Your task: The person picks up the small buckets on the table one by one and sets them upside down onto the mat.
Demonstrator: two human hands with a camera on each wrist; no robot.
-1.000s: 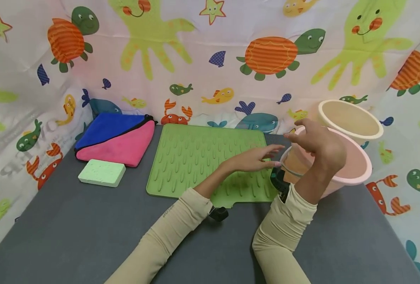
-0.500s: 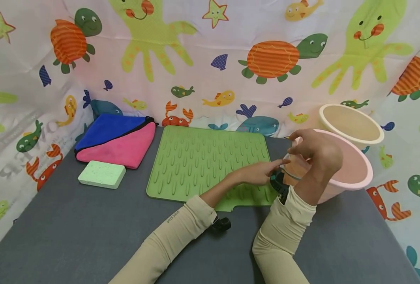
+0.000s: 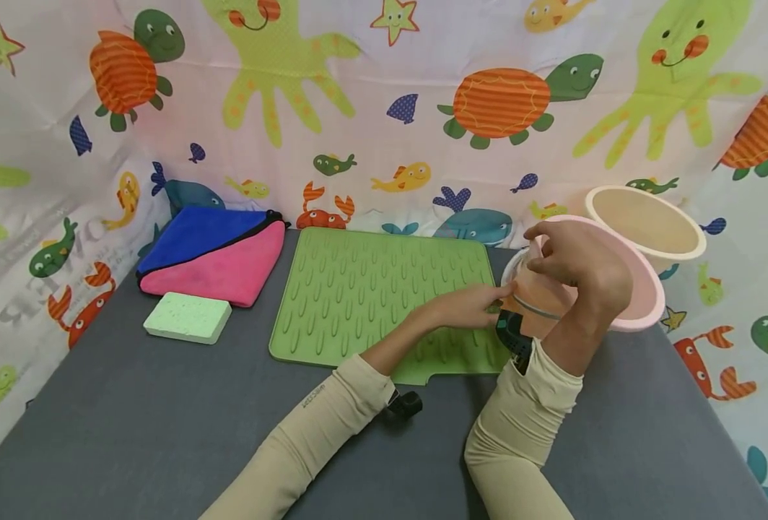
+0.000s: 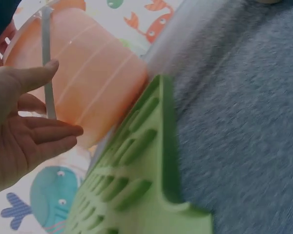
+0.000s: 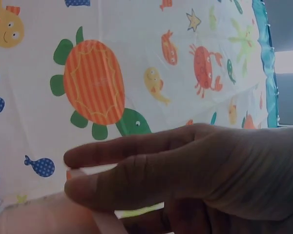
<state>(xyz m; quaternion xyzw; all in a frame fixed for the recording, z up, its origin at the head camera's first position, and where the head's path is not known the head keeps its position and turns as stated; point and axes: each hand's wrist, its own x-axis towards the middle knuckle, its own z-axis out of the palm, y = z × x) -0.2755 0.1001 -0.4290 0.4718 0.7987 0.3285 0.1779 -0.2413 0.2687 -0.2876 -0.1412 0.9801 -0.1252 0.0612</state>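
Note:
At the right, a pink bucket leans to the left, its outer wall peach-coloured in the left wrist view. My right hand holds its rim; in the right wrist view the thumb and index finger pinch the pale rim. A thin grey-white handle runs down the bucket's side. My left hand is at that handle, the thumb in front of it and a finger behind. Its other fingers are extended near the bucket wall. Under the left forearm lies a green mat with raised ridges.
A cream bucket stands behind the pink one. At the left are a folded blue and pink cloth and a pale green sponge. A curtain printed with sea animals borders the grey table at the back and sides.
The pink bucket has shifted left and upward, tilting more, with my right hand on its rim. My left fingers have come from just beside the handle to its edge.

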